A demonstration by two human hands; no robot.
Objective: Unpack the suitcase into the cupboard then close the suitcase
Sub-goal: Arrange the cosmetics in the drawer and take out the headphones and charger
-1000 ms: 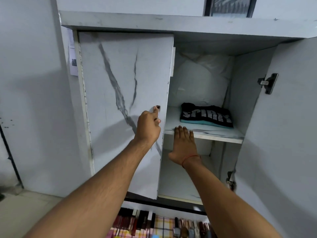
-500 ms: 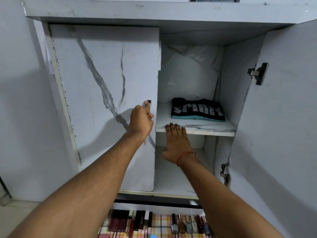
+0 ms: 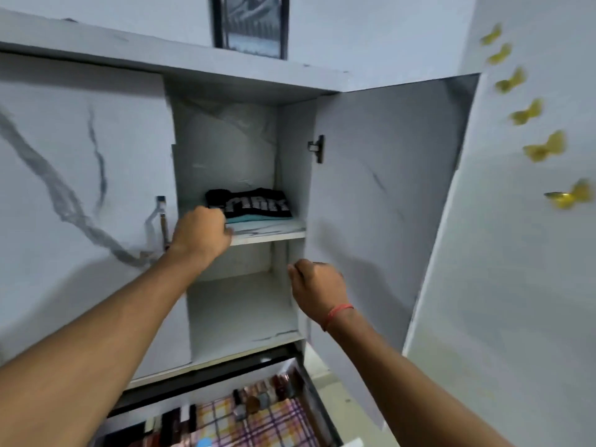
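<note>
White marble-look cupboard [image 3: 225,82] ahead, right door swung wide. Folded black printed shirt [image 3: 250,203] sits on the upper shelf just beyond your left hand [image 3: 201,235], which is fisted at the shelf edge; grip unclear. Right hand [image 3: 317,290] curls on the door edge, likely to swing it.

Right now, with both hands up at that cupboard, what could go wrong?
The right hand is at the inner edge of the open right door; if it swings shut, fingers could get pinched. The left hand, curled at the shelf edge, is close to the folded black shirt and might drag it off. The view is blurred, so exact contact is unclear.
</note>
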